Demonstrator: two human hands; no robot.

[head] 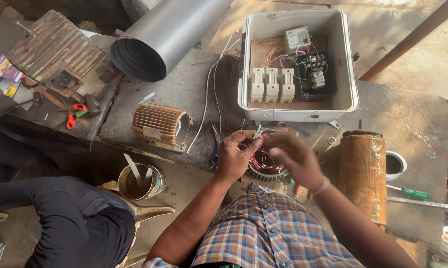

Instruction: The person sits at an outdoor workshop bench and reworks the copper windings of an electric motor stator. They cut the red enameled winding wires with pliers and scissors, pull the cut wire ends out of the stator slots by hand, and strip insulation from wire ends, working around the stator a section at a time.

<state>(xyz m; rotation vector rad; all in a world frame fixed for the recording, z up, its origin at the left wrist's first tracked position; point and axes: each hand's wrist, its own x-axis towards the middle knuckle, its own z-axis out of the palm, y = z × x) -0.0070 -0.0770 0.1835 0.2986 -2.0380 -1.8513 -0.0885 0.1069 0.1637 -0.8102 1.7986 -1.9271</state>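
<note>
Left hand (236,153) pinched a thin white wire end (257,132) above the round toothed wound motor stator (266,171). Right hand (294,158), blurred, hovered just right; grip indeterminable.

A grey stone bench (184,94) carries everything. Beyond the hands stands an open white box (350,74), and left of them lie a ribbed motor shell (157,124) and a wide grey pipe (169,34). Right of the hands stands an orange cylinder (363,173), with a green screwdriver (408,191) just past it.

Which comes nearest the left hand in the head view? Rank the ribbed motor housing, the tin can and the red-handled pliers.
From the left hand:
1. Ribbed motor housing, just left on the slab.
2. Tin can, lower left, off the slab.
3. Red-handled pliers, far left.
</note>
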